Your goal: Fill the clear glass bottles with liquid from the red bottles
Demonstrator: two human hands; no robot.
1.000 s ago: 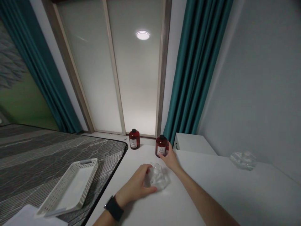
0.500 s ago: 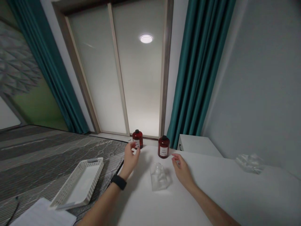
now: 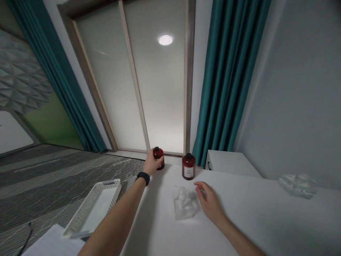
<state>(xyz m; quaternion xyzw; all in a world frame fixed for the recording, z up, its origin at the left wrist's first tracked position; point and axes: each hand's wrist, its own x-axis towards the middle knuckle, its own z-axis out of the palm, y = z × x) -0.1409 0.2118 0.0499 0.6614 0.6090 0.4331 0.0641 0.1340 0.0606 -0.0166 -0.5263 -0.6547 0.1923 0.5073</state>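
Note:
At the far edge of the white table (image 3: 165, 231), my left hand (image 3: 150, 165) is wrapped round a dark red bottle (image 3: 159, 153) with a black cap. The thumb lies across the bottle's right side, and the hand hides much of its label. A second red bottle (image 3: 188, 166), black-capped with a white label, stands upright to its right. My right hand (image 3: 210, 202) hovers in front of that bottle with nothing in it, fingers bent and apart. Between my arms sits a clear, squarish object (image 3: 183, 204) with a rounded top; its exact kind is hard to make out.
Crumpled clear plastic (image 3: 298, 185) lies at the table's far right. Left of the table are a white perforated basket (image 3: 71, 223) and white paper (image 3: 53, 243). Behind stand a white cabinet (image 3: 231, 161), a teal curtain (image 3: 226, 89) and a frosted sliding door (image 3: 160, 92).
My left hand has reached forward and closed round the left red bottle. My right hand has stayed beside the clear object, fingers bent. The view has shifted slightly.

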